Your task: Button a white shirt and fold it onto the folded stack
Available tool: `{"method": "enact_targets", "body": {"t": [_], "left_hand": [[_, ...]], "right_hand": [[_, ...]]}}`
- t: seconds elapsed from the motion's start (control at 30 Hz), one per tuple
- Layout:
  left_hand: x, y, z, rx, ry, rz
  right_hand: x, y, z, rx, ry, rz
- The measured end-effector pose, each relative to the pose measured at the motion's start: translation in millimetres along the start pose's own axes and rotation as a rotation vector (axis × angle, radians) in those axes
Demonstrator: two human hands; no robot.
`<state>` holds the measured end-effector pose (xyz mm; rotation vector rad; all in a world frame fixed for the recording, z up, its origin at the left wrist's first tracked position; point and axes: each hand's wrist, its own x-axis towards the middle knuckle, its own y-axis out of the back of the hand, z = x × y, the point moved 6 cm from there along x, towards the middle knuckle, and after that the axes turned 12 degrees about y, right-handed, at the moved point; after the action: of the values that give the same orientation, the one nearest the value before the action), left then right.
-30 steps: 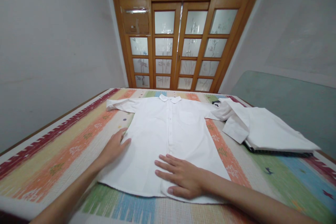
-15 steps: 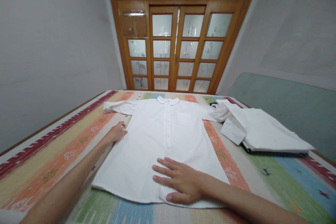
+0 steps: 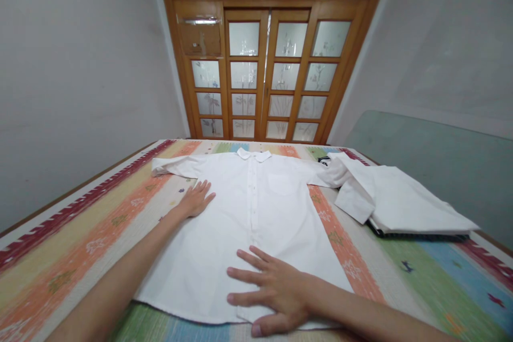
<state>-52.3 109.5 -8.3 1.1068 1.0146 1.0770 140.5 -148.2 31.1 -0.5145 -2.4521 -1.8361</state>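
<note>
A white button-front shirt (image 3: pixel 228 235) lies spread out, front side up, its collar at the far end and its sleeves out to the sides. My left hand (image 3: pixel 197 200) rests open on the shirt's left edge, just below the sleeve, fingers stretched toward the collar. Near the hem, my right hand (image 3: pixel 276 291) lies flat with fingers spread, over the lower part of the button placket. Neither hand grips the cloth. The shirt's right sleeve end meets the pile of folded white clothes (image 3: pixel 417 197).
A striped, patterned cloth (image 3: pixel 120 219) covers the surface under the shirt. Dark fabric shows beneath the folded pile. A pale green board (image 3: pixel 433 144) stands along the right side. Wooden doors with glass panes (image 3: pixel 260 75) close off the far end, between grey walls.
My left hand has moved right, from beside the shirt's edge onto the fabric, and its fingers have straightened. My right hand has shifted slightly toward me with its fingers spread wider.
</note>
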Motion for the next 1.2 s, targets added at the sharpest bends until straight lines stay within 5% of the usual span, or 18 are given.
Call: {"method": "enact_targets", "body": {"t": [0.3,0.43,0.7,0.9,1.0,1.07,1.2], "left_hand": [[55.7,19.9,-9.3,0.099,0.179,0.051],[65.8,30.0,9.7,0.102,0.308,0.146],[57.7,13.0,135.9,-0.013,-0.154,0.188],[55.2,-17.5,154.4,-0.083,-0.218,0.204],[56.8,-21.0,151.4,-0.101,-0.229,0.205],[56.5,-18.9,152.0,-0.110,-0.254,0.221],[52.4,-11.4,156.5,-0.222,-0.340,0.268]], "right_hand": [[-2.9,-2.8,0.3,-0.074,0.041,0.010],[-4.0,-6.9,4.8,-0.149,0.060,0.023],[-5.1,-20.1,17.6,-0.190,0.079,0.070],[-0.6,3.0,32.7,0.208,0.003,0.107],[-1.5,38.7,79.7,0.328,-0.135,0.326],[-2.7,64.0,130.5,0.211,-0.265,0.461],[-2.9,101.6,251.1,-0.073,-0.715,0.485]]}}
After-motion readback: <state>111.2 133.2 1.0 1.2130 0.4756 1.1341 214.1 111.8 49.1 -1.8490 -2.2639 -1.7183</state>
